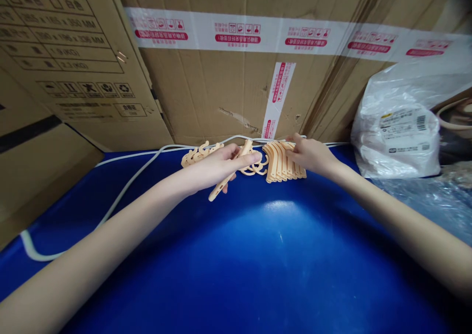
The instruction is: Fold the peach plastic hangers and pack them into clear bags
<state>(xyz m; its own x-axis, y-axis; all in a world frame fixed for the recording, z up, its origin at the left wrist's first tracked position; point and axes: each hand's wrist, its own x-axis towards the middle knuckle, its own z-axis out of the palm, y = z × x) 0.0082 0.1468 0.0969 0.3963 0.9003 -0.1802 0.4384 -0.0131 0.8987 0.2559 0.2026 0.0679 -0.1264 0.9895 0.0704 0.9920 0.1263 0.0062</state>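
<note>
My left hand (221, 166) is closed around a long, cream-coloured plastic bar (218, 189) with slots near its lower end; the bar slants toward me. Behind and beside that hand lie cream plastic hooks (254, 169), with more hook-shaped pieces (199, 153) to the left, partly hidden by my fingers. At the right stands a row of curved cream plastic arms (278, 164), packed side by side and resembling clothes hanger arms. My right hand (311, 154) has its thumb and fingers bent over the right part of this row, gripping at a curved arm there. Its fingertips are partly hidden.
A blue tabletop (258, 255) spreads beneath my arms. Large cardboard boxes (214, 88) wall off the back and left. A white cable (129, 186) runs along the back and left side. A white plastic bag (398, 132) with a label sits at the right, beside clear wrapping (424, 201).
</note>
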